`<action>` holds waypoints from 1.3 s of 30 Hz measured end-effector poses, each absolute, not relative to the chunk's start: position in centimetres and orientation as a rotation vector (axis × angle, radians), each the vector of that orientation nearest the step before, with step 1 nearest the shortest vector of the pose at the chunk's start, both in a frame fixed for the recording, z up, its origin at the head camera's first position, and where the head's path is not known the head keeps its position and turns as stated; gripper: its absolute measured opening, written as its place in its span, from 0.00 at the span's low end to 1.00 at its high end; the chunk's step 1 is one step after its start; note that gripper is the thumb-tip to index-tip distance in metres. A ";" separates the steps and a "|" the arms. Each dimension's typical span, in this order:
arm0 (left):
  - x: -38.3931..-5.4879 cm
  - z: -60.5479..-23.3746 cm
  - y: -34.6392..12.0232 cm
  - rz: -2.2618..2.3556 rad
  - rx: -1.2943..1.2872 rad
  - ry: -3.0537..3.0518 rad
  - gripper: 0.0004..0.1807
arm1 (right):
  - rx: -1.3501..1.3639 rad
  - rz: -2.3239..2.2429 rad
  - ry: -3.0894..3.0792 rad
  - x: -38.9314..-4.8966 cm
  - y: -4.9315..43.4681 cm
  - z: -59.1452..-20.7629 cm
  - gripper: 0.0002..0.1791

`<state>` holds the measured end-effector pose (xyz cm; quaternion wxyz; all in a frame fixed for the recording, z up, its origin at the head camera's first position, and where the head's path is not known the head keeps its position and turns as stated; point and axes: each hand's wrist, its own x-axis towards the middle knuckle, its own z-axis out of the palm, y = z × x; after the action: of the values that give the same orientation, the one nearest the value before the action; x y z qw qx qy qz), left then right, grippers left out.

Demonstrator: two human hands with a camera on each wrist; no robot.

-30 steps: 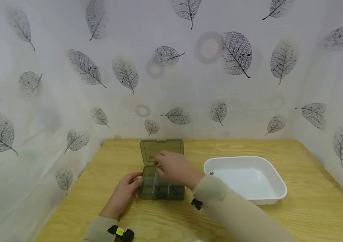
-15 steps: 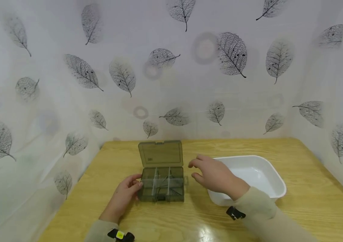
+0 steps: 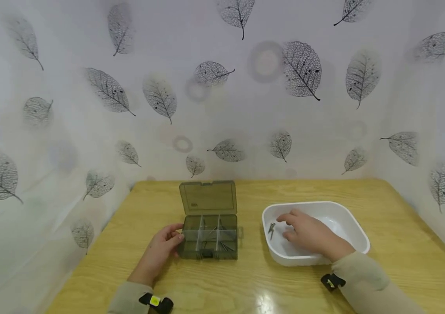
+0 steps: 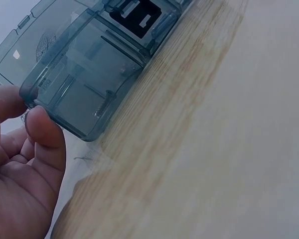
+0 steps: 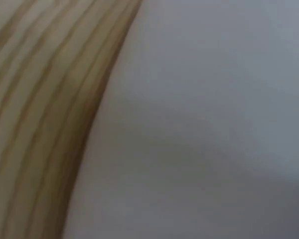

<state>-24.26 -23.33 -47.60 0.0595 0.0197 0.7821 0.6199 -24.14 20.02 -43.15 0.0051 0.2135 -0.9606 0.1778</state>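
A smoky-grey plastic compartment box [image 3: 188, 252] stands with its lid [image 3: 208, 198] raised, and several thin screws [image 3: 225, 246] lie in its sections. My left hand [image 3: 158, 250] holds the box's left side; in the left wrist view, thumb [image 4: 45, 127] and forefinger pinch its corner. To the right is a white plastic basin [image 3: 357, 231], where a few screws [image 3: 271, 230] lie against the left wall. My right hand [image 3: 309, 233] is inside the basin's outline, its fingers loosely spread just right of those screws. The right wrist view shows only the blurred basin wall [image 5: 189, 124].
Everything stands on a wood-grain table [image 3: 214, 288]. A strip of tabletop separates box and basin. The box's side latch [image 3: 240, 232] sticks out to the right. A leaf-printed white curtain [image 3: 246, 109] encloses the table's back and sides.
My right hand has moved right from over the compartment box to the basin, uncovering the box's sections. The left hand keeps its hold on the box.
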 end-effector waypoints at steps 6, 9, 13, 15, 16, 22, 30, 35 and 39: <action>-24.0 -47.5 -23.2 1.896 0.038 2.354 0.22 | 0.759 0.532 -3.025 -24.4 19.3 -43.9 0.21; -23.9 -47.3 -23.3 1.905 0.038 2.349 0.23 | 0.839 0.511 -3.015 -24.4 19.0 -43.9 0.22; -24.0 -47.1 -23.2 1.889 0.058 2.365 0.23 | 0.882 0.512 -3.016 -24.4 19.0 -43.9 0.21; -24.0 -47.1 -23.2 1.877 0.063 2.374 0.23 | 0.868 0.528 -3.022 -24.3 19.1 -43.9 0.19; -24.1 -47.1 -23.2 1.869 0.064 2.378 0.23 | 0.855 0.537 -3.026 -24.2 19.2 -43.8 0.18; -24.1 -47.1 -23.1 1.875 0.043 2.356 0.23 | 0.754 0.569 -3.070 -24.0 19.4 -43.7 0.12; -24.2 -47.3 -23.1 1.904 0.025 2.329 0.23 | 0.746 0.580 -3.107 -23.7 19.5 -43.8 0.13; -24.3 -47.5 -23.1 1.911 0.022 2.316 0.23 | 0.743 0.546 -3.102 -23.7 19.6 -43.8 0.12; -24.3 -47.5 -23.2 1.914 0.027 2.316 0.23 | 0.670 0.577 -3.100 -23.6 19.5 -43.5 0.11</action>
<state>-24.30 -23.18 -47.48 0.0684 0.0089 0.7691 0.6354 -23.61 19.46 -43.50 -0.0409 0.2077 -0.9608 0.1788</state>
